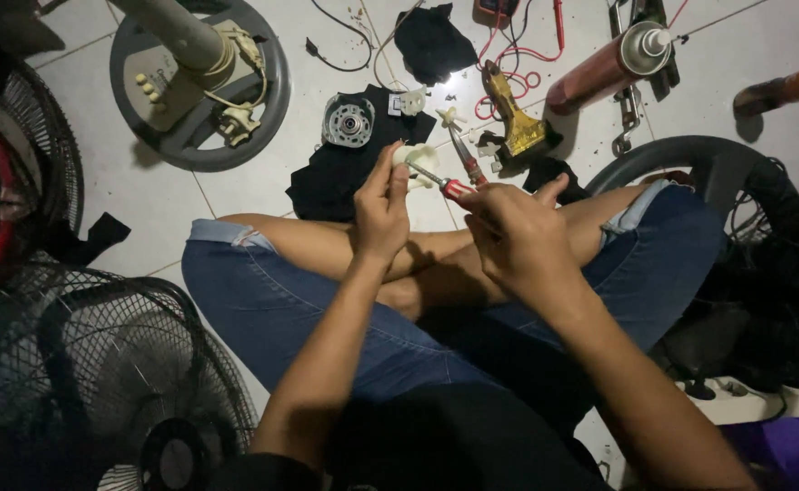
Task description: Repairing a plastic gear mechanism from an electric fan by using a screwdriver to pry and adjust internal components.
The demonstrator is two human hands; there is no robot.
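Small white plastic part (415, 156) pinched in left-hand fingers (390, 177), screwdriver (436, 179) tip touching

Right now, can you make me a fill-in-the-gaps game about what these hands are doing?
1. The right hand holds a screwdriver with a ____ handle.
2. The left hand pinches a small ____ plastic part.
3. The fan motor lies on a ____ cloth.

Missing words: red; white; black

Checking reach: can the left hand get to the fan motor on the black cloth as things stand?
Probably yes: the motor lies just beyond the left hand with nothing between, but that hand holds a small white part.
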